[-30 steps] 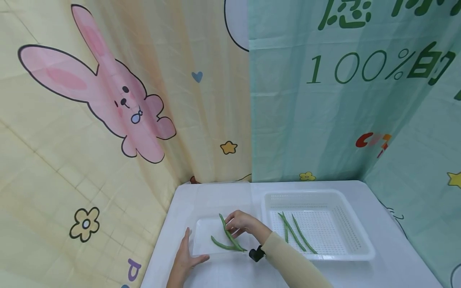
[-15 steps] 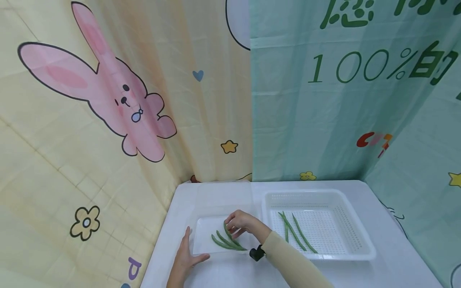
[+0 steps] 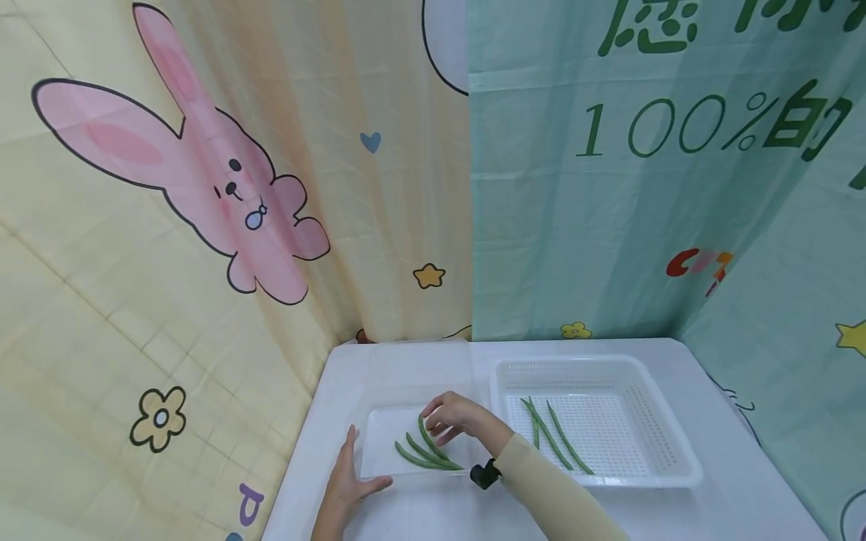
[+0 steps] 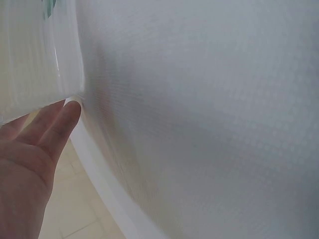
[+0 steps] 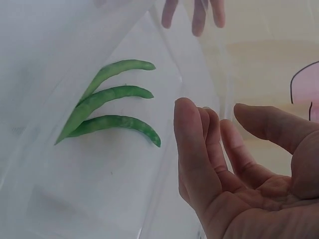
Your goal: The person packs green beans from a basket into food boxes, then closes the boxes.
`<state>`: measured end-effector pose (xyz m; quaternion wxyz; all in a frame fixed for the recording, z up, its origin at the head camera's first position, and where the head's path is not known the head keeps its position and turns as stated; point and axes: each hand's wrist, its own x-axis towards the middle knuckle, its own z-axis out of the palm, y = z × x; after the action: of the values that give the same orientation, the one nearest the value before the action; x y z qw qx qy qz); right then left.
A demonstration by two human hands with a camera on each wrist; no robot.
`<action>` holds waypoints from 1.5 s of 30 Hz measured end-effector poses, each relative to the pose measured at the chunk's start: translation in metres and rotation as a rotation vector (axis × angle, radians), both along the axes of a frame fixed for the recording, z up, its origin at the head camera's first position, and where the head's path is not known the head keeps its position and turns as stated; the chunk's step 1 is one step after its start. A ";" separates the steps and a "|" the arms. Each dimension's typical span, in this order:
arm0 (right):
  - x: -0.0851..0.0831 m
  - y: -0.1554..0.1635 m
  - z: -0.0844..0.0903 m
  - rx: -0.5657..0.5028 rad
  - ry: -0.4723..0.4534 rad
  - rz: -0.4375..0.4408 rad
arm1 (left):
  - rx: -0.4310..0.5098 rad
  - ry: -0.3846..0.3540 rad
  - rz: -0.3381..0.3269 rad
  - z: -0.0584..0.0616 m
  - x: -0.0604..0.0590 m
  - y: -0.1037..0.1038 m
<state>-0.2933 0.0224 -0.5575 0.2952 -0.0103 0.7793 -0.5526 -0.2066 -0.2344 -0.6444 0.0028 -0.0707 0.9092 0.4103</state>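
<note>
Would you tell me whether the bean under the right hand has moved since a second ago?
Yes: the bean dropped flat into the clear tray.

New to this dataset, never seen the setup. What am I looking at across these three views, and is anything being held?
No machine: a person works with bare hands and wears three cameras. The head view looks down on a white table. The other two views come from the wrists.

On the table is a clear tray holding three green beans. Beside it is a white perforated basket with three more beans.

The left hand lies flat with straight fingers against the clear tray's near left corner. The right hand is over that tray beside the beans, fingers relaxed, holding nothing.
</note>
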 end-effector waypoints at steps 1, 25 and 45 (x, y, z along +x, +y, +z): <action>0.000 0.001 0.002 -0.006 0.004 -0.001 | -0.001 -0.003 -0.001 0.000 0.000 0.000; -0.009 0.083 0.070 -0.196 0.116 -0.056 | -0.035 0.023 0.002 0.003 0.002 0.000; 0.005 0.207 0.081 -0.169 0.160 -0.204 | -0.027 -0.002 -0.027 0.003 0.002 0.002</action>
<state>-0.2886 0.2289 -0.4767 0.1727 -0.0001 0.7482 -0.6406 -0.2041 -0.2320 -0.6415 0.0081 -0.0587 0.9155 0.3979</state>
